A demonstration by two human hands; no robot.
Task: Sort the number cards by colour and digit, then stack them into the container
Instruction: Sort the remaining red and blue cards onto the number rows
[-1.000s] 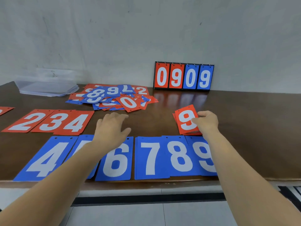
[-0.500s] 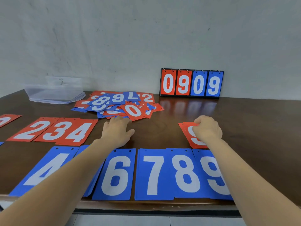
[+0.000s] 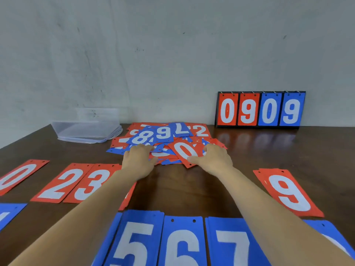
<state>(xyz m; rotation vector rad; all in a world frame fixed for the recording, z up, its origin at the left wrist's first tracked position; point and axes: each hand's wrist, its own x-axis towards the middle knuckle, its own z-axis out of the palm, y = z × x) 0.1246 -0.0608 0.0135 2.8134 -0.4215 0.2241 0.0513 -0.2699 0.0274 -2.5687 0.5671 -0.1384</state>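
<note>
A mixed pile of red and blue number cards lies at the table's middle back. My right hand pinches a red 0 card at the pile's near edge. Fingers of my left hand rest on the pile's left near side. Sorted red cards lie in a row: 0, 2, 3, and a red 9 stack at the right. Blue 5, 6 and 7 lie along the near edge. The clear plastic container stands at back left.
A flip scoreboard reading 0909 stands against the wall at back right. Bare dark wood of the table shows between the pile and the blue row. My forearms cross over part of the sorted rows.
My right hand let go of the red 9 stack and moved forward to the pile, taking the red 0. My left hand also reached forward onto the pile. The view tilted down.
</note>
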